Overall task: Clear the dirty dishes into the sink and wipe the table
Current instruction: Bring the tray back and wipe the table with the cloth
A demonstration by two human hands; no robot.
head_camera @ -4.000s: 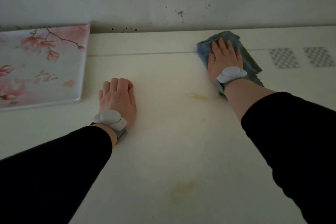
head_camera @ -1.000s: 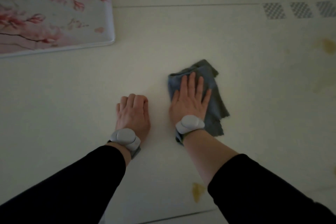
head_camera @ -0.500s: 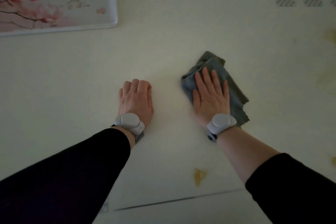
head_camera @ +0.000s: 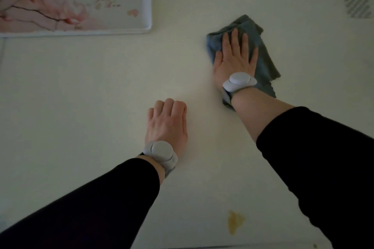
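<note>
Two hands down on the white counter [head_camera: 81, 91], both wrists strapped with a pale grey device. Right hand [head_camera: 235, 57] flat on a crumpled blue-grey cloth [head_camera: 265, 60], fingers [head_camera: 234, 40] straight and slightly spread, palm pressing the cloth to the surface rather than pinching it. Cloth bunched toward the far side, ragged edge trailing out to the right of the wrist and a strip showing under it. Left hand [head_camera: 167, 125] nearer the body and to the left, well apart from the cloth, fingers curled under into a loose fist, knuckles forward, resting on bare counter with nothing gripped. Black sleeves on both forearms, the right one pushed back partway.

Far left: a floral tray [head_camera: 113, 26] (pink blossoms on dark twigs, pale rim), lying flat, well apart from both hands. Far right: a grey hatched patch [head_camera: 357, 6] on the counter surface. Near edge, between the two forearms: a yellow-brown stain [head_camera: 234, 221], dried-looking, untouched by the cloth. Smaller speck of the same colour at the bottom right edge [head_camera: 314, 245]. Dim light overall; no dishes or sink in view.
</note>
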